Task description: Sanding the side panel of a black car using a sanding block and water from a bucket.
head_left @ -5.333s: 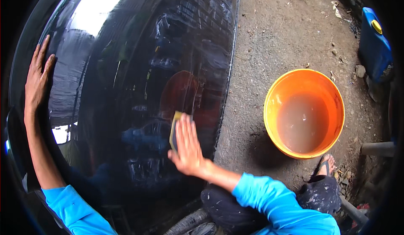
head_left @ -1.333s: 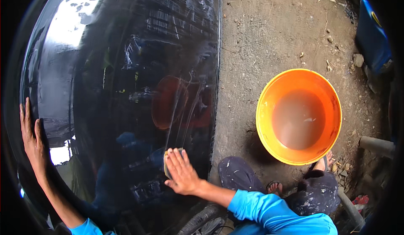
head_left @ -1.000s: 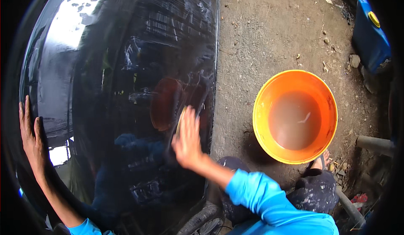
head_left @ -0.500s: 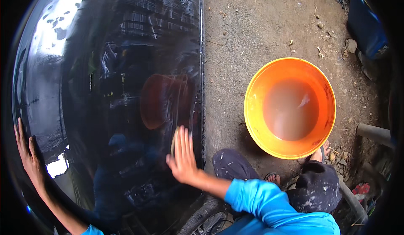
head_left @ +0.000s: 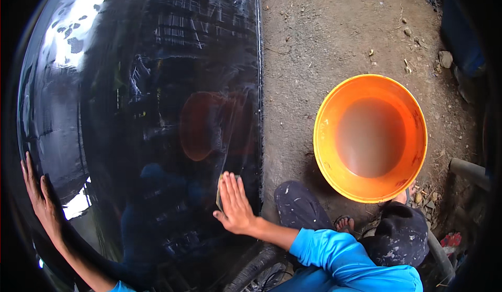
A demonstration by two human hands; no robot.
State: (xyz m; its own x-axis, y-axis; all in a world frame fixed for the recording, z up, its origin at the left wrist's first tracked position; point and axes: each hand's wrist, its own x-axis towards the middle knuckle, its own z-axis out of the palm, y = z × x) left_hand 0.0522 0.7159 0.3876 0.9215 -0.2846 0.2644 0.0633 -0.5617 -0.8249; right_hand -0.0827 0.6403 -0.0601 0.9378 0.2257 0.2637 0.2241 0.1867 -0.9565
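Note:
A glossy black car body panel (head_left: 130, 177), wet and streaked, fills the left half of the view. My right hand (head_left: 235, 203) lies on it near its right edge, fingers stretched forward and pressing down a piece of sandpaper (head_left: 219, 199). Only a thin yellowish edge of that piece shows beside the fingers; the rest is under the hand. At the panel's far left edge, my left hand (head_left: 43, 203) rests with its fingers apart and holds nothing.
An orange bucket (head_left: 327, 169) with cloudy brown water stands on the dirt ground (head_left: 314, 35) to the right. Below it are my bent knees. A wheel (head_left: 251, 268) sits under the panel's lower edge. A grey pipe (head_left: 468, 172), stones and a blue container (head_left: 463, 35) lie along the right.
My right hand has slid toward me along the panel with the sandpaper under it. My left hand stays on the panel's left edge. The whole view has shifted slightly.

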